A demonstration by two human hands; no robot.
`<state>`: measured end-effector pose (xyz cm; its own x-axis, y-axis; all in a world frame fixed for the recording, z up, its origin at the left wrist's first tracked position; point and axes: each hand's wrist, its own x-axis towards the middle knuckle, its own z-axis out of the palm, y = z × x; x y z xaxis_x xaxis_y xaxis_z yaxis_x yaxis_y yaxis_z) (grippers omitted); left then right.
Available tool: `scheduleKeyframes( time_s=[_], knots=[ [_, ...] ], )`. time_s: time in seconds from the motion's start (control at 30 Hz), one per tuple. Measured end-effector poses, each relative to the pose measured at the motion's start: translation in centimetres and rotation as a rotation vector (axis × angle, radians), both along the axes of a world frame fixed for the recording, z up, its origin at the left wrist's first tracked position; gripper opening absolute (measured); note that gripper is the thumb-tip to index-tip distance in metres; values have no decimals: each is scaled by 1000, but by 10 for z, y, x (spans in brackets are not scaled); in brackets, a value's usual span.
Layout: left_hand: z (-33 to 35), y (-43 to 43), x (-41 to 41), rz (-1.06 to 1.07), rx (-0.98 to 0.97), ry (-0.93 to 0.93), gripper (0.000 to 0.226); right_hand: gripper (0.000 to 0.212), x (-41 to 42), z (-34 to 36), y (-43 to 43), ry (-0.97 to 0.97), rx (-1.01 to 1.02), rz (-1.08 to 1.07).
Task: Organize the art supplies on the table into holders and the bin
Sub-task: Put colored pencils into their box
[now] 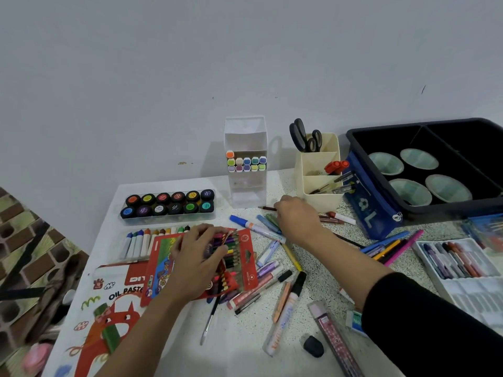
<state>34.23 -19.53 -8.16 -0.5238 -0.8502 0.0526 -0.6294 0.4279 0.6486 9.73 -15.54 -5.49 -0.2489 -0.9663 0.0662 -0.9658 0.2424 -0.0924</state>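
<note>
The left grip point(196, 257) is pressing released, spread fingers flat on a red pencil pack point(245, 268) lying on the surface point(245, 336). The right grip point(296, 219) is curling over a brown pencil point(266, 208) just in front of the white marker holder point(245, 191); I cannot tell whether it is grasping it. Loose markers point(283, 317) are lying scattered near the cream holder point(321, 200) and black bin point(353, 137).

A red pack of coloured pencils point(234, 257) is laid flat and open at the left, with loose markers point(288, 308) scattered flat beside it. Behind them a clear marker holder point(246, 191), partly filled, and a cream holder point(321, 202) are stood upright. A dark bin point(451, 206) is set at the far right.
</note>
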Motion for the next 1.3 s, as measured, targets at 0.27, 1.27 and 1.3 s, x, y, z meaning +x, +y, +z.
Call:
scheduleKeyframes(
  time_s=[0.27,1.27,1.3],
  knots=[
    [0,3,0,2,-5,-22,44,24,2,2,-4,36,-103,6],
    [1,5,0,36,28,28,31,6,36,16,64,-1407,-78,-149],
    [1,5,0,34,32,17,33,6,31,17,65,-1328,-40,-113]
  ],
)
